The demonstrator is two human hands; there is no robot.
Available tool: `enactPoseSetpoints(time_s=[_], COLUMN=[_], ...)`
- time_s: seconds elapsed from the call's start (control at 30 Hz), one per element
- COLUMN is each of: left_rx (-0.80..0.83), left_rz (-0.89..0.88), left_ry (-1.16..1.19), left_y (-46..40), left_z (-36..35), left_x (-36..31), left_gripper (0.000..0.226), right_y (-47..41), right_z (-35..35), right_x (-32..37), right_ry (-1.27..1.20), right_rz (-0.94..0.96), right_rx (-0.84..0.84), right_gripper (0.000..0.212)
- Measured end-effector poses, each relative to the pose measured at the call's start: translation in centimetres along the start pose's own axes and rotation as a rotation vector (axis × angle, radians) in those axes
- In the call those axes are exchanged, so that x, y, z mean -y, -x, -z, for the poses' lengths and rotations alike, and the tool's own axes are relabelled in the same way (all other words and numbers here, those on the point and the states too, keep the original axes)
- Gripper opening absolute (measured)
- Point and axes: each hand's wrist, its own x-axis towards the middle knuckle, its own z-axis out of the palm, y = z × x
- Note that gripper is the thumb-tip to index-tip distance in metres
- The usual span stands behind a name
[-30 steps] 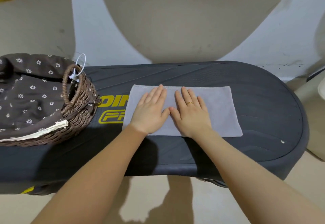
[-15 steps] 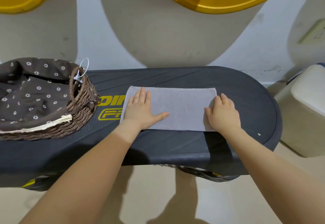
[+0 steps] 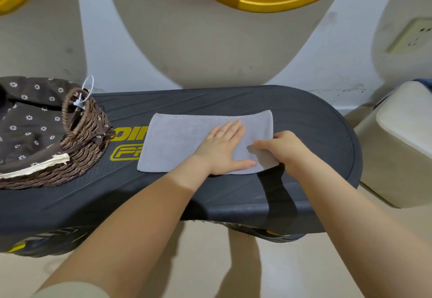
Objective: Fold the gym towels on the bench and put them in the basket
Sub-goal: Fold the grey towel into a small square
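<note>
towel (image 3: pixel 187 136) lengthwise along bench (image 3: pixel 304 115)

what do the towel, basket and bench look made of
Towel: thin grey cloth, fine ribbed weave, stitched edge, likely microfibre.
Basket: brown woven wicker or twisted rope, with flower-print fabric lining.
Bench: dark matte moulded top, grooved, probably plastic or rubber.

Two bare forearms, pale beige sleeve edge (image 3: pixel 72 289) on the left upper arm, short unpainted fingernails
</note>
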Motion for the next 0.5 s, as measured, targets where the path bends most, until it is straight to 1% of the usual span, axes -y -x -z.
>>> enactPoseSetpoints(time_s=[0.07, 0.1, 0.17, 0.2, 0.23, 0.3, 0.33, 0.37, 0.43, 0.5], left_rx=[-0.046, -0.111, -0.274, -0.329, -0.362, -0.410, -0.429, -0.425, -0.372, -0.298], left_rz=[-0.029, -0.034, 0.018, 0.077, 0.137, 0.220, 0.258, 0.281, 0.276, 0.273], left_ry=[0.138, 0.230, 0.437, 0.590, 0.796, 1.210, 1.312, 1.357, 1.395, 1.366], left_y=[0.4, 0.8, 1.6, 2.1, 2.6, 3.7, 4.1, 4.4, 5.0, 5.2], left_z=[0.4, 0.7, 0.9, 0.8, 0.9, 1.4, 1.8, 2.2, 2.5, 2.4], left_x=[0.7, 1.1, 2.0, 2.4, 2.6, 3.0, 3.3, 3.7, 4.3, 4.8], left_gripper=[0.080, 0.071, 0.053, 0.046, 0.039, 0.030, 0.027, 0.026, 0.032, 0.034], right_y=[0.8, 1.1, 1.5, 1.7, 1.7, 1.6, 1.5, 1.3, 0.8, 0.6], right_z=[-0.5, -1.1, -2.6, -3.6, -4.7, -6.9, -8.0, -9.0, -10.8, -12.1], right_x=[1.2, 1.8, 3.0, 3.5, 4.0, 4.5, 4.7, 4.7, 4.7, 4.5], right_ry=[-0.021, 0.043, 0.212, 0.284, 0.346, 0.475, 0.528, 0.556, 0.569, 0.573], right_rz=[0.090, 0.158, 0.302, 0.343, 0.366, 0.388, 0.388, 0.388, 0.379, 0.370], right_rx=[0.041, 0.023, -0.028, -0.040, -0.045, -0.043, -0.032, -0.014, 0.032, 0.084], right_gripper=[0.013, 0.011, 0.022, 0.030, 0.035, 0.037, 0.038, 0.041, 0.053, 0.060])
